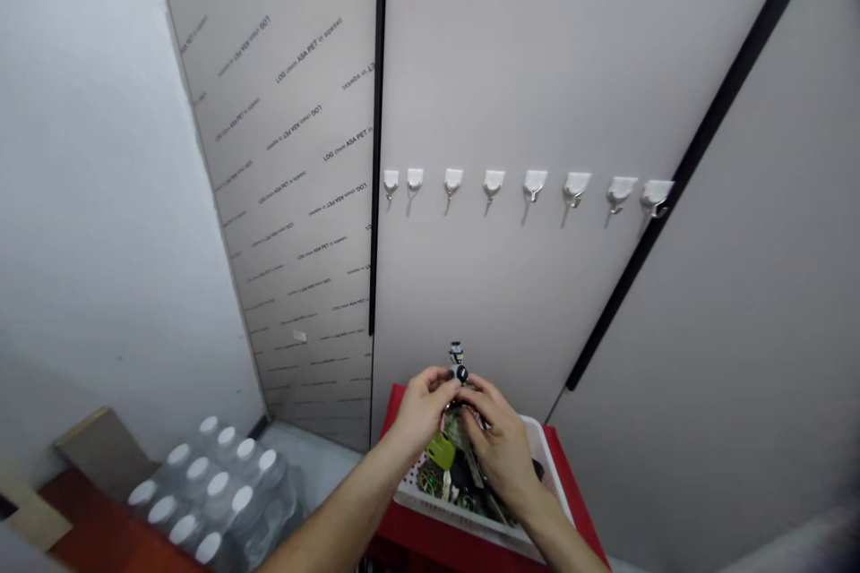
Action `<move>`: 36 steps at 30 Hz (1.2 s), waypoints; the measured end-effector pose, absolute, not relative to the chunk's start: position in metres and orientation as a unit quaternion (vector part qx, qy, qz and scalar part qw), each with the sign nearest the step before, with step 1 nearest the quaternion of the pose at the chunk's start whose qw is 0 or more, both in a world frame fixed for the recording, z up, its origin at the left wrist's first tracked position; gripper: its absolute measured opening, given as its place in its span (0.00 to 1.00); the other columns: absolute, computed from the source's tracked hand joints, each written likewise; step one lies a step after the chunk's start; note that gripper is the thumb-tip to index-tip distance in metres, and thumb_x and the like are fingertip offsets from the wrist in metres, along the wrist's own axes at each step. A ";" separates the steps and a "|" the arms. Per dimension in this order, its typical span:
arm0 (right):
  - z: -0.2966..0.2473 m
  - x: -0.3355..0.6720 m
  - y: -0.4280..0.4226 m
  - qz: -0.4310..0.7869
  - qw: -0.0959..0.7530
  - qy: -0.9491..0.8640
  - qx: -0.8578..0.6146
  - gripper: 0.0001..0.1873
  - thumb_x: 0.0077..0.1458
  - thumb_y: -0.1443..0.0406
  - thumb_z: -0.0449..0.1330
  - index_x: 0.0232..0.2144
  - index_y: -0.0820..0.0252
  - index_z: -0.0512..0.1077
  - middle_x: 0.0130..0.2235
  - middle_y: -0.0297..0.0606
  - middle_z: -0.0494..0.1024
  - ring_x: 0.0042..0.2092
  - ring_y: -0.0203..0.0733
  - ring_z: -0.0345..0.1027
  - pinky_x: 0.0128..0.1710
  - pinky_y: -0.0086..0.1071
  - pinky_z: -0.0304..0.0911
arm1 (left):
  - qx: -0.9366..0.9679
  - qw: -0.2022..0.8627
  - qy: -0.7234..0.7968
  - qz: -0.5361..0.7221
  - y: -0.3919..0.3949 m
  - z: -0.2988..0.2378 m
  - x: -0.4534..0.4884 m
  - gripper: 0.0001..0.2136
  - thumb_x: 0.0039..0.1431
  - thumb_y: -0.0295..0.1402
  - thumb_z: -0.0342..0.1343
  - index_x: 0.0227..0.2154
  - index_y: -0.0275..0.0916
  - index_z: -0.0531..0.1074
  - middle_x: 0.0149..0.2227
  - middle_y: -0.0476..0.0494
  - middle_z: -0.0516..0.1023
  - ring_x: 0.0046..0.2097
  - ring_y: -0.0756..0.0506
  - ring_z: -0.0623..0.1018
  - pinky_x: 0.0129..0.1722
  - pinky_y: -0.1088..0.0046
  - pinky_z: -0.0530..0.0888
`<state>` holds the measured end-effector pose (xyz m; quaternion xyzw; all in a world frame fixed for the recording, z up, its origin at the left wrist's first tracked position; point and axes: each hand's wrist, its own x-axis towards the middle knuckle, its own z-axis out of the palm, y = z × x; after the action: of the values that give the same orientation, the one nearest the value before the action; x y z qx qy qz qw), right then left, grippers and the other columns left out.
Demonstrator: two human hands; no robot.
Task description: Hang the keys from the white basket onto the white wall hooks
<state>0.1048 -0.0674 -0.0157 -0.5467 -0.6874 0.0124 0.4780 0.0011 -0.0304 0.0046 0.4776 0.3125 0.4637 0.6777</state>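
Note:
My left hand [426, 407] pinches a small keychain [458, 367] with a grey, black and white figure on it. From the other side, my right hand [501, 434] has its curled fingers closed at the keychain's lower part; my fingers partly hide what hangs below. Both hands are above a white basket [463, 519] with a jumble of keychains and keys in it. Among these, a yellow-green piece [441, 449] and a coiled greenish piece [428, 478] show between my wrists.
The basket stands on a red surface [578, 483] against pale cabinet doors [497, 304]. Several white hooks [494, 183] run in a row across the door. Long black handles [377, 134] flank it. Clear bottles with white caps [216, 485] stand lower left, near a cardboard piece [104, 452].

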 end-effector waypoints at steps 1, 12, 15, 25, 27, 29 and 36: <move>-0.015 0.104 -0.068 0.030 0.484 -0.683 -0.547 0.13 0.42 0.68 0.48 0.33 0.57 0.66 0.38 0.39 0.67 0.39 0.37 0.61 0.39 0.33 0.57 | 0.461 0.689 0.307 0.468 -0.030 0.004 0.000 0.11 0.37 0.35 0.52 0.25 0.33 0.64 0.22 0.49 0.66 0.21 0.55 0.64 0.17 0.82 0.57; -0.011 0.103 -0.075 0.195 0.486 -0.591 -0.613 0.12 0.41 0.61 0.50 0.28 0.62 0.67 0.26 0.37 0.71 0.27 0.36 0.63 0.27 0.27 0.58 | 0.360 0.691 0.337 0.528 -0.023 -0.009 -0.008 0.12 0.38 0.34 0.51 0.28 0.34 0.59 0.20 0.49 0.68 0.22 0.53 0.68 0.23 0.79 0.63; -0.008 0.104 -0.073 0.198 0.472 -0.580 -0.634 0.12 0.39 0.61 0.51 0.26 0.63 0.67 0.23 0.36 0.71 0.25 0.35 0.61 0.24 0.27 0.56 | 0.371 0.650 0.377 0.547 -0.019 -0.016 -0.011 0.15 0.38 0.31 0.50 0.33 0.35 0.57 0.22 0.49 0.68 0.25 0.52 0.68 0.26 0.77 0.64; 0.028 0.112 -0.061 0.142 0.374 -0.714 -0.575 0.06 0.36 0.65 0.53 0.22 0.59 0.67 0.24 0.33 0.71 0.27 0.36 0.62 0.29 0.29 0.55 | 0.654 0.467 0.346 0.485 -0.025 0.002 -0.017 0.11 0.42 0.28 0.47 0.33 0.36 0.64 0.33 0.45 0.67 0.36 0.50 0.66 0.37 0.76 0.60; 0.034 0.113 -0.059 0.166 0.356 -0.734 -0.555 0.07 0.35 0.67 0.53 0.23 0.58 0.67 0.24 0.32 0.71 0.27 0.35 0.62 0.28 0.28 0.55 | 0.679 0.543 0.301 0.392 -0.026 0.003 -0.016 0.11 0.44 0.31 0.46 0.31 0.35 0.65 0.26 0.47 0.68 0.28 0.52 0.66 0.29 0.78 0.61; 0.039 0.115 -0.056 0.187 0.355 -0.736 -0.546 0.07 0.34 0.68 0.53 0.23 0.59 0.67 0.24 0.31 0.71 0.26 0.34 0.62 0.27 0.27 0.55 | 0.676 0.583 0.286 0.349 -0.025 0.000 -0.016 0.11 0.45 0.35 0.44 0.29 0.34 0.66 0.21 0.50 0.66 0.23 0.54 0.63 0.23 0.80 0.59; 0.048 0.129 -0.042 0.250 0.573 -0.532 -0.571 0.14 0.32 0.62 0.56 0.27 0.63 0.66 0.23 0.33 0.69 0.23 0.32 0.60 0.25 0.29 0.57 | 0.554 0.657 0.300 0.414 -0.021 -0.005 -0.020 0.12 0.40 0.39 0.48 0.22 0.33 0.63 0.16 0.53 0.61 0.19 0.56 0.60 0.20 0.81 0.56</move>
<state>0.1285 -0.0415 0.0476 -0.5707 -0.5321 0.2504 0.5731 -0.0199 -0.0215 -0.0050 0.5538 0.2999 0.4145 0.6569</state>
